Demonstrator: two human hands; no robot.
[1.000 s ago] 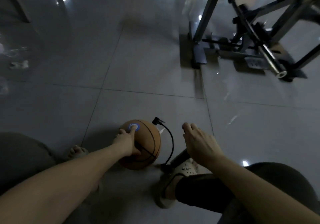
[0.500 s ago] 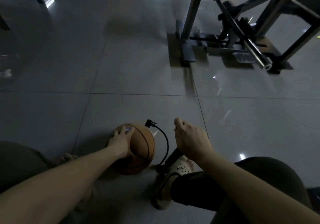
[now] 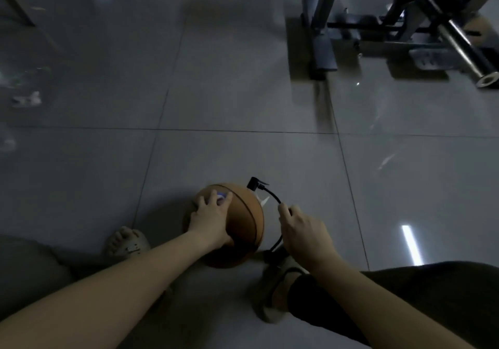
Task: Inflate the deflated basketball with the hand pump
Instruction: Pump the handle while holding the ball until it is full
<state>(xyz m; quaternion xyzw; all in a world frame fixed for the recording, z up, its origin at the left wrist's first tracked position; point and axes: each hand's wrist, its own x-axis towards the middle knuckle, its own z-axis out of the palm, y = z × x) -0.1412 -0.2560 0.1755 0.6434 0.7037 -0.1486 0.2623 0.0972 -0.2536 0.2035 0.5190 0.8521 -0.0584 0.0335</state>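
Reaching the pump hose
Brings right hand down from hovering; now pinches the loop beside the basketball.

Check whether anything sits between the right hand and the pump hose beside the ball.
Nothing visible does. The right hand is at the black hose, fingertips touching or just short of it; a grip cannot be confirmed. The left hand rests on the basketball, to the side of that gap.
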